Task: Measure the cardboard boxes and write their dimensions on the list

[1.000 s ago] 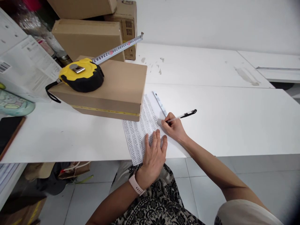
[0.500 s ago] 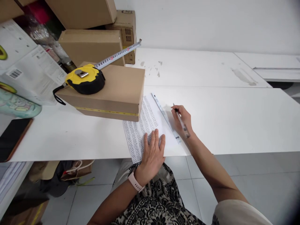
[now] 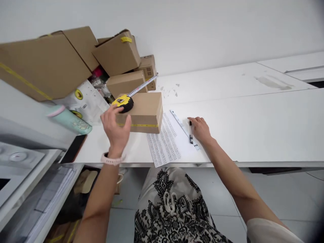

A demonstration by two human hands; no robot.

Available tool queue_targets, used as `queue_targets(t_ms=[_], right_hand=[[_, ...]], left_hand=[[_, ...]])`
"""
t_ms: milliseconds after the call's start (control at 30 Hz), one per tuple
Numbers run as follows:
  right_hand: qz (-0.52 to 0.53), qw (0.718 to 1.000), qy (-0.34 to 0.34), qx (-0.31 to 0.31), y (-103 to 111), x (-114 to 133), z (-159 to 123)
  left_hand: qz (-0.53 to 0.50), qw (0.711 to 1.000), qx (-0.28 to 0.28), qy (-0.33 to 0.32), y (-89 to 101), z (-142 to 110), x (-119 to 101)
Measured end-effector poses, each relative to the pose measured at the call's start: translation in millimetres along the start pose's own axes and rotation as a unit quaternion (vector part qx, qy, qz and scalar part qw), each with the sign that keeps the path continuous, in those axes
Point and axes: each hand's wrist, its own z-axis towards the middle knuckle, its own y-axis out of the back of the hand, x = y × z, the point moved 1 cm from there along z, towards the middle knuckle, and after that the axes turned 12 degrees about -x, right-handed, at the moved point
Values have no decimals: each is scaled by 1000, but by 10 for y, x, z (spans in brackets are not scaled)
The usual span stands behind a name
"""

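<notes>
My left hand (image 3: 115, 129) is raised at the front left of a cardboard box (image 3: 149, 104), thumb and fingers apart. Its fingertips are beside a yellow and black tape measure (image 3: 123, 102), which sits on the box with its blade extended; whether they touch it is unclear. My right hand (image 3: 200, 129) rests on the table with loosely bent fingers, the index stretched forward. Beside it, a clear and black pen (image 3: 191, 133) lies across a pale ruler (image 3: 181, 123), apparently out of my grip. Under the ruler lies a sheet of paper (image 3: 164, 145) with rows of small writing.
More cardboard boxes (image 3: 116, 54) are stacked at the back left against the wall. A mint bottle (image 3: 71, 119) leans near a white printed box (image 3: 88, 101). A dark flat object (image 3: 74, 148) lies at the left end of the white table (image 3: 248, 128). A shelf (image 3: 27, 179) stands lower left.
My left hand has left the paper and moved up-left to the tape measure. The pen, earlier in my right hand's writing grip, now lies beside it. The view has shifted left.
</notes>
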Motion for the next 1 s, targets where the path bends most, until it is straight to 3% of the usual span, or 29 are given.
queue_targets(t_ms=[133,233,433,567,633,800,900,1000], right_hand=[[16,999,-19,-25,-46,-8,24],[29,998,-37,-29,-85,-16,48],[31,998,-52,-17,-79,-11,80],[21,999,-46,-3,-41,15,75],[19,999,-41,-5,-43,14,68],[29,999,-26,-25,-110,-44,44],[49,997,-29,-48,-144,-78,22],[82,991,-40,-98,-97,-28,-1]], left_hand=[[20,987,49,152,-107,388,410],[22,977,87,194,-278,511,565],[34,957,128,258,-518,525,661],[47,961,103,251,-551,496,631],[29,956,74,284,-544,512,633],[-117,886,1,449,-341,638,696],[-154,867,23,473,-44,686,752],[-224,816,60,530,270,684,914]])
